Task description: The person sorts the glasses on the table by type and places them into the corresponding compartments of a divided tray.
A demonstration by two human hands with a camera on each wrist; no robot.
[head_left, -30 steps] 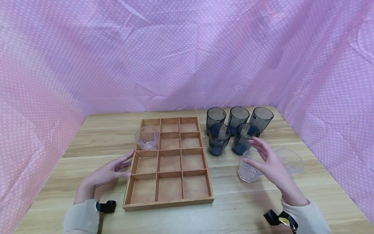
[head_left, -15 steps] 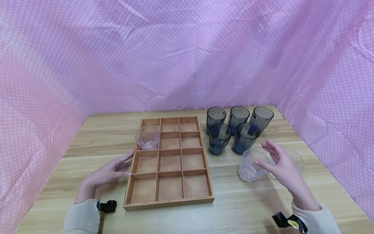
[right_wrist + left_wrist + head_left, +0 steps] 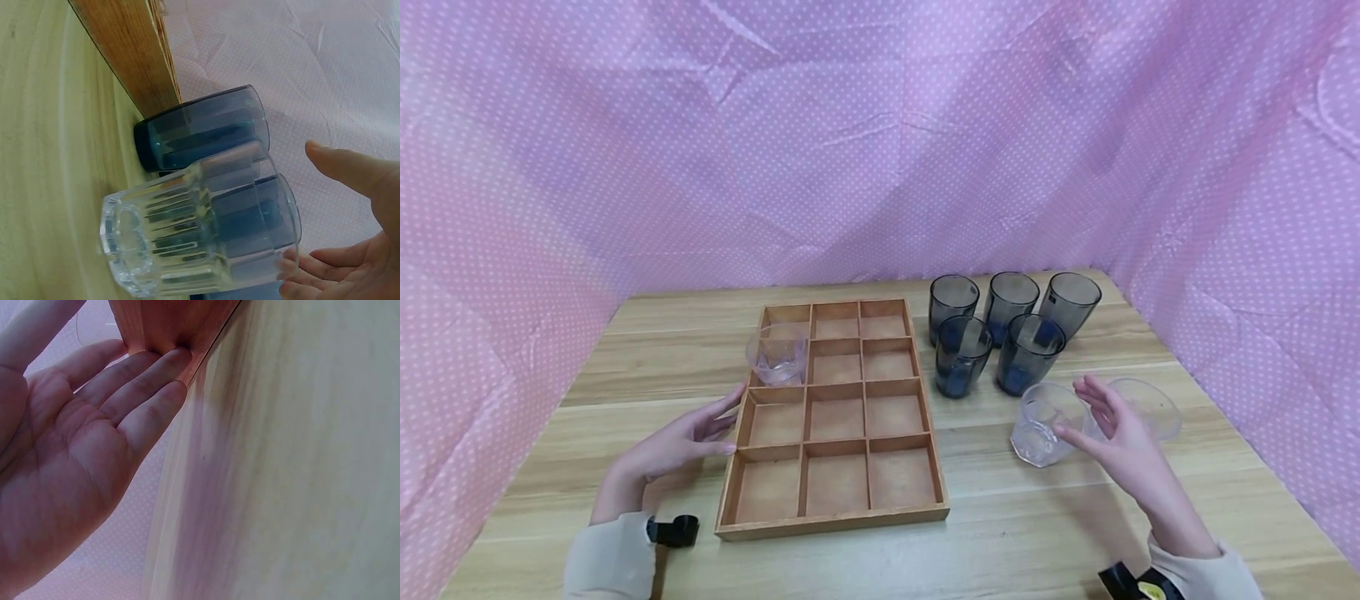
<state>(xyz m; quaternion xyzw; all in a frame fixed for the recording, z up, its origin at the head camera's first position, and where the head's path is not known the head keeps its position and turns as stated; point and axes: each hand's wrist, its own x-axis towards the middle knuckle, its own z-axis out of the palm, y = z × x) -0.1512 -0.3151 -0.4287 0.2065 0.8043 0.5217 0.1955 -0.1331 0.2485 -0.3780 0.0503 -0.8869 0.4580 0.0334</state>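
Note:
In the head view, a wooden divided tray lies on the table. My left hand touches its left side with extended fingertips; the left wrist view shows those fingers against the tray's wall. A clear tumbler sits in a left-column compartment, second row from the back. On the right, my right hand hovers at another upright clear tumbler, thumb apart from the fingers. The right wrist view shows the thumb clear of this tumbler and the fingertips by its rim. Behind the hand is another clear glass, partly hidden.
Several smoky blue-grey glasses stand close together at the back right, one of them a front glass beside the tray. The wooden table ends at a pink dotted curtain at the back and sides.
My right hand first shifted right, away from the nearer clear tumbler, then dropped slightly beside it. The left hand, tray and glasses have kept their places.

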